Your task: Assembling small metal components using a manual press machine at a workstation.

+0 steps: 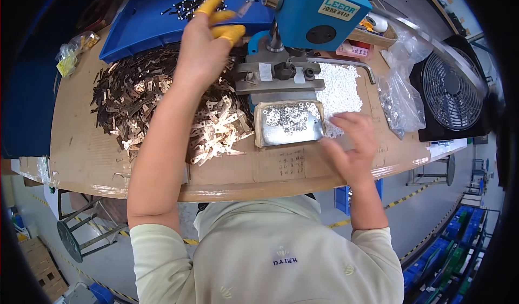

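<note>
My left hand, with yellow covers on its fingertips, reaches over the near edge of the blue tray. At its fingertips is a small, motion-blurred metal piece; its exact shape is unclear. Black pins with shiny ends lie scattered in the tray. My right hand is open, thumb and fingers apart, beside the shallow metal dish of small rings. Right of the dish spreads a heap of small white parts. Beneath my left forearm lie many flat copper-coloured metal strips.
A blue press stands at the back centre, its steel fixture behind the dish. A hex key, clear plastic bags and a black fan are at the right. Another bag lies far left. The table's front edge is close to my body.
</note>
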Demonstrator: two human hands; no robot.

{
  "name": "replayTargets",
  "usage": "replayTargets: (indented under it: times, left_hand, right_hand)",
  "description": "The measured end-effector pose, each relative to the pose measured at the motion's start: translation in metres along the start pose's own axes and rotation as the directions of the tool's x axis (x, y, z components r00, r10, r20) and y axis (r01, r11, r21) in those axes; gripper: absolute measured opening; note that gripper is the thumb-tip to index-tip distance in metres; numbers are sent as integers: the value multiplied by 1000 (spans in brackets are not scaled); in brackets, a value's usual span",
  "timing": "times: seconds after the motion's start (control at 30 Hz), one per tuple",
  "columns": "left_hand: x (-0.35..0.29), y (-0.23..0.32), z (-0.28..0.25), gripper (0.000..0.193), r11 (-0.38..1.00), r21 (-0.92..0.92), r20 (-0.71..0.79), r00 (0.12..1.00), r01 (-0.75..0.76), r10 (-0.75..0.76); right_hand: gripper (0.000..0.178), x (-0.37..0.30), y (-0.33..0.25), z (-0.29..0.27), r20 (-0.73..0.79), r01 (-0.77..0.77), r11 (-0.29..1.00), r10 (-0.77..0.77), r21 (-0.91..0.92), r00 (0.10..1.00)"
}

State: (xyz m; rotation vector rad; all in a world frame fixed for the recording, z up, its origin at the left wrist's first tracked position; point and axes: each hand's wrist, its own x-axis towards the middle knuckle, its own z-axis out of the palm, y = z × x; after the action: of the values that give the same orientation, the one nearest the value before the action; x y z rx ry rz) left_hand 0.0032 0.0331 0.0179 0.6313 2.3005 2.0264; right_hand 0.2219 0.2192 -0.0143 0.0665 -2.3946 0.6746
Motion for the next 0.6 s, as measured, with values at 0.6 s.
replayTargets:
  times: [0.6]
  left_hand:
    - [-38, -12, -37, 26, 463, 840, 358, 930, -281, -85]
  right_hand:
    - [5, 73, -12, 46, 225, -436, 712, 377, 550, 899]
